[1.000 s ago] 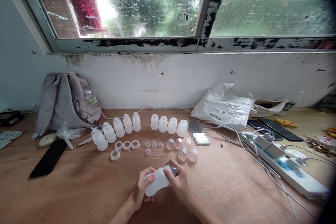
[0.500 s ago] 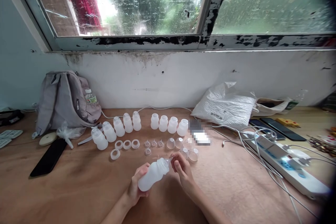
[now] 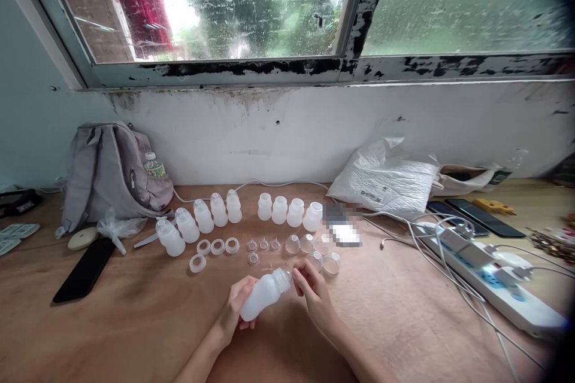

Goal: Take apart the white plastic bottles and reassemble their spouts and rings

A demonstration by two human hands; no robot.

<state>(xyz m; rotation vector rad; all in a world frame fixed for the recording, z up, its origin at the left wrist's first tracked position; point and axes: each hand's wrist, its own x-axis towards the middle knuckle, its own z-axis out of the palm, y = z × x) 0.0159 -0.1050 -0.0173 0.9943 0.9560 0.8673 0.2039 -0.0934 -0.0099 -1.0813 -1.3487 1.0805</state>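
Note:
My left hand (image 3: 236,305) is wrapped round a frosted white baby bottle (image 3: 260,298), which tilts with its neck up to the right. At its mouth, my right hand (image 3: 311,287) pinches a small clear nipple (image 3: 290,276), mostly hidden by the fingers. Just beyond the hands lie several loose clear nipples (image 3: 263,244), white collar rings (image 3: 217,246) and clear dome caps (image 3: 331,263). Farther back stand several open bottles (image 3: 279,210), and to their left several bottles with tops fitted (image 3: 203,216).
A grey backpack (image 3: 108,173), a black phone (image 3: 84,270) and a pale round disc (image 3: 82,239) are on the left. A power strip (image 3: 494,278) with trailing cables lies at the right, before a silver plastic bag (image 3: 386,182) and more phones (image 3: 485,218).
The bottle has shifted slightly right and up, its neck closer to my right fingers. My right hand keeps its pinch in nearly the same place.

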